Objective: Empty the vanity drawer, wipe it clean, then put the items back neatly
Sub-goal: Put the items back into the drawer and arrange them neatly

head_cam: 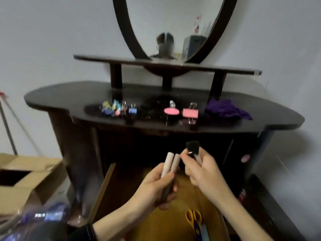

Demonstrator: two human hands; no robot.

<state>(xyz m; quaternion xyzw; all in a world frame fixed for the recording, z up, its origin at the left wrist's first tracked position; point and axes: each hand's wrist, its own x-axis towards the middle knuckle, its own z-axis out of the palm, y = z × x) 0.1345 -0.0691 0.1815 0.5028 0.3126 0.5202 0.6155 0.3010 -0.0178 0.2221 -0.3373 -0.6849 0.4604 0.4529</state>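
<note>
An oval mirror (173,18) with a dark frame stands in front of the pale wall (52,32), above a narrow dark shelf (104,59) that rests on three posts. In the mirror glass a grey box (192,46) is reflected. At the left is an open cardboard box (22,186), and behind it a thin metal pole (7,129). A blurred package in blue plastic (50,214) lies in the lower left corner.

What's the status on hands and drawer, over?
Left hand grips two beige tubes. Right hand holds black brush. Drawer open, scissors inside. Nothing in the way.
</note>
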